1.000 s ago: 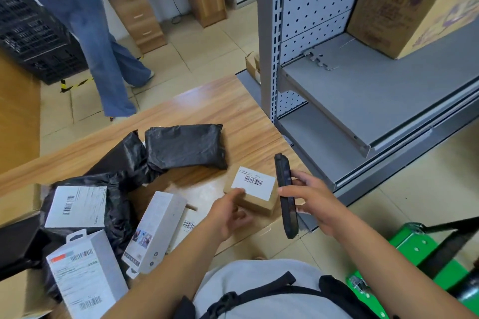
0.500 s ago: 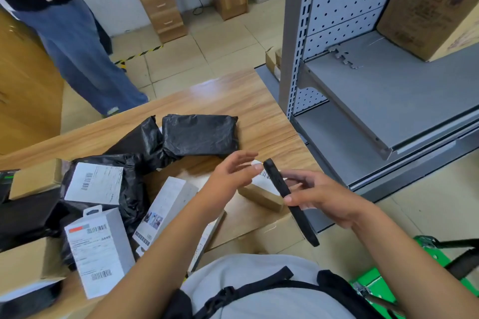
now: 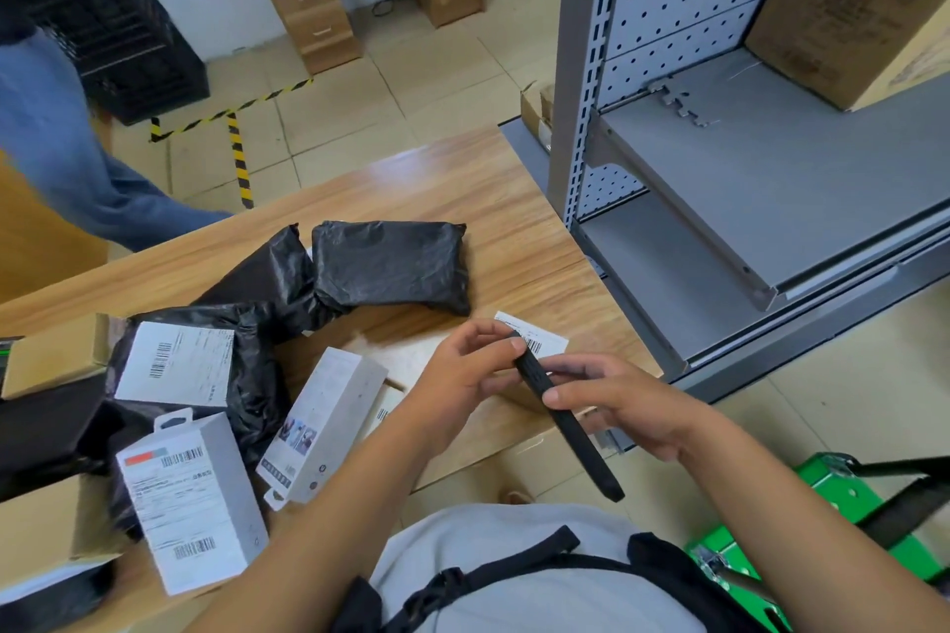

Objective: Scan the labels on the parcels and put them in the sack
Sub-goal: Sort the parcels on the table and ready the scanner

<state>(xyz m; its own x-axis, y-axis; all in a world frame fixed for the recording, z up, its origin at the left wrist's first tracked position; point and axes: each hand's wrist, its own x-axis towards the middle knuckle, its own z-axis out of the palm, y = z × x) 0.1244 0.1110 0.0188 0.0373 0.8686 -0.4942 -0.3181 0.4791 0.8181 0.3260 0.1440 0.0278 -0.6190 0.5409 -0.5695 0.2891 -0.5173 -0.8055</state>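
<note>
My right hand (image 3: 632, 401) grips a black handheld scanner (image 3: 570, 427), tilted edge-on over the table's near right corner. My left hand (image 3: 462, 370) pinches the scanner's top end between thumb and forefinger. Beneath both hands lies a small brown box; its white barcode label (image 3: 545, 342) shows past the scanner. More parcels lie to the left: a black plastic bag (image 3: 390, 265), a black bag with a white label (image 3: 180, 365), and two white boxes (image 3: 324, 422) (image 3: 190, 499). No sack is in view.
The wooden table (image 3: 462, 180) ends close to a grey metal shelf (image 3: 771, 180) on the right, which carries a big carton (image 3: 848, 0). A green cart (image 3: 833, 493) stands at my right side. A person in jeans (image 3: 51, 144) stands beyond the table's left end.
My left hand let go of the small box and came up to the scanner's top end. My right hand tilted the scanner from upright to slanting. The person at the left has shifted.
</note>
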